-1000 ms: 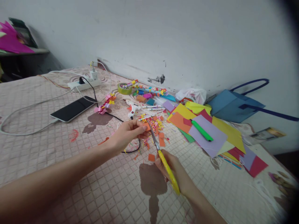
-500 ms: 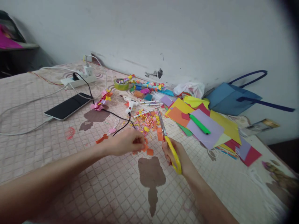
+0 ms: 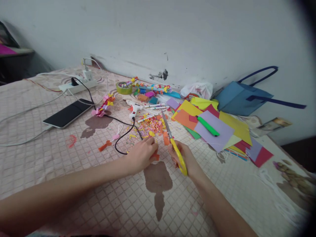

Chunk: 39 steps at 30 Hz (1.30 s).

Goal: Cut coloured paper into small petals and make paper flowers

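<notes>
My right hand grips yellow-handled scissors, the blades closed and pointing away toward a heap of paper scraps. My left hand rests low on the patterned cloth, fingers curled over a small orange paper piece. Another orange piece lies beside the scissor blades. The two hands are close together, about a hand's width apart.
A stack of coloured paper sheets with a green marker lies to the right, a blue bag behind it. A glue gun, its black cord, markers, tape roll, phone and power strip lie left.
My left hand dropped from beside the scissor blades down to the cloth and closed on an orange piece. The scissors swung up and away from the paper. The camera view shifted right.
</notes>
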Tool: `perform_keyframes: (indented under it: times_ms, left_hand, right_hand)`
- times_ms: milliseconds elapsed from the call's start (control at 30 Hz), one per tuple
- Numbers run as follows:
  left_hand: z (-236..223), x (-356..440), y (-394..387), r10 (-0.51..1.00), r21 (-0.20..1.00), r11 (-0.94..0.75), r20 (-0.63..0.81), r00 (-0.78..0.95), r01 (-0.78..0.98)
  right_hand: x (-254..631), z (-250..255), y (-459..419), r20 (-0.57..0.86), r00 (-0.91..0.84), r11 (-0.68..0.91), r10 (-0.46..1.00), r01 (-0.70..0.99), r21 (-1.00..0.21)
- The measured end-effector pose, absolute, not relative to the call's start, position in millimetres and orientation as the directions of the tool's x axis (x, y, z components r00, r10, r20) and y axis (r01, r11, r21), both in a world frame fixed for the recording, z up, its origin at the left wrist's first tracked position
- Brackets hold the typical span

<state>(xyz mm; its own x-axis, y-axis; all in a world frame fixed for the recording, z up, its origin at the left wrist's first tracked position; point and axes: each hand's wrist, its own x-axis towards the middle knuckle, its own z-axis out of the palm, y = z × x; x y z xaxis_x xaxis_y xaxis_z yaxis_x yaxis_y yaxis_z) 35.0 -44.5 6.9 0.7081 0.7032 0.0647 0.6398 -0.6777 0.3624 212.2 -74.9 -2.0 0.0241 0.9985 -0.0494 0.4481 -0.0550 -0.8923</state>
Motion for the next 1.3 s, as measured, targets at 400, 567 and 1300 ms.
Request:
perform_keyframes:
  times_ms: [400,567,1300]
  left_hand:
    - [19.7,24.7,-36.4,0.749,0.798,-0.405,0.009,0.662,0.447]
    - [17.1,22.1,-35.5,0.782,0.838,-0.356,0.024,0.623,0.414]
    - [16.7,28.9,-47.3,0.804,0.968,0.209,-0.25,0.539,0.137]
  right_hand:
    - [206.8,-1.8,-76.8,-0.028,-0.088,0.004,0.996,0.343,-0.939]
    - [203.1,-4.8,-78.9,-0.041,-0.116,-0.006,0.992,0.285,-0.959]
    - [191.8,2.5,-84.1,-0.157,0.06,-0.153,0.986,-0.061,-0.986]
